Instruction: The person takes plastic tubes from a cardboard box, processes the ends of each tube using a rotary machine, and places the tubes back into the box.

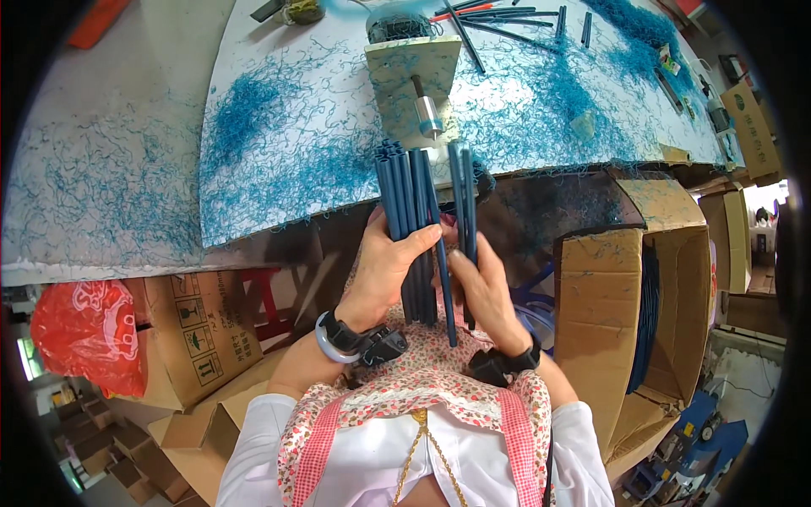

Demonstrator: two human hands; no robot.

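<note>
A bundle of dark blue rods (pixel 411 198) stands nearly upright in my left hand (pixel 384 266), whose thumb lies across its front. Beside it, my right hand (pixel 483 291) has its fingers closed on a few more dark blue rods (pixel 463 194). One rod between the hands leans, its lower end hanging below the others. Just beyond the rod tops is a silver cylindrical chuck (pixel 427 114) on the shaft of a small machine with a pale mounting plate (pixel 412 63). The rods' lower ends hang over my flowered apron (pixel 431 359).
Curly blue shavings (pixel 253 110) litter the white table (pixel 287 190). Loose rods (pixel 511 21) lie at its far side. An open cardboard box (pixel 600 313) with dark rods inside stands at my right; another carton (pixel 198 338) and a red plastic bag (pixel 89 338) are at my left.
</note>
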